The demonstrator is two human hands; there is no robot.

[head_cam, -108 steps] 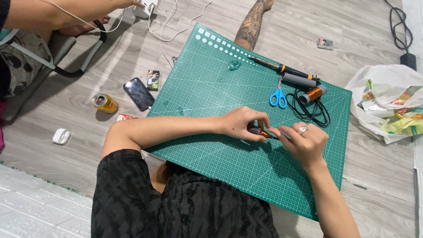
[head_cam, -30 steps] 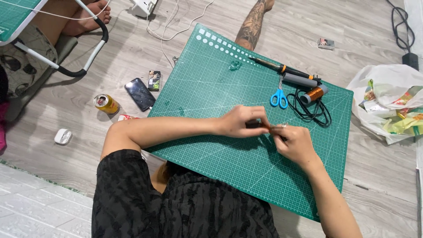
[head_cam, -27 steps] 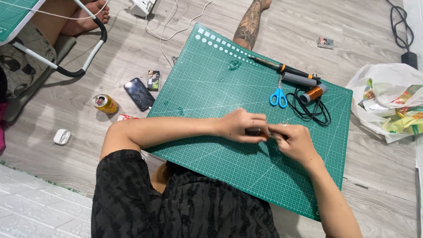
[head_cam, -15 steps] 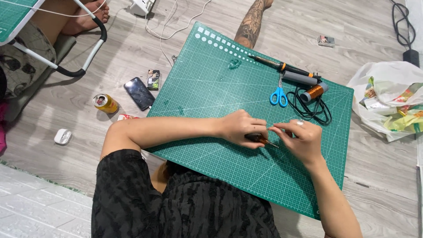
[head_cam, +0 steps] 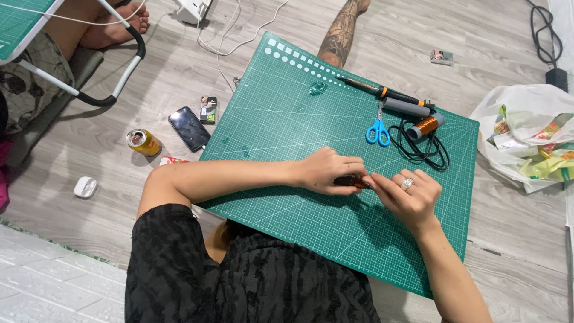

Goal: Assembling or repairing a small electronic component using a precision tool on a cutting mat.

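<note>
Both hands pinch a small dark piece.

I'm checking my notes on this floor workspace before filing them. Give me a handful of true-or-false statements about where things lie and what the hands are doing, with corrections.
1. Both hands meet over the green gridded cutting mat. True.
2. The blue-handled scissors are in the right hand. False: they lie on the mat, apart from both hands.
3. The left hand pinches a small dark copper-wound piece. True.
4. The yellow drink can stands on the mat. False: it lies on the wooden floor, left of the mat.
5. The dark phone lies beside the mat's left edge. True.
</note>
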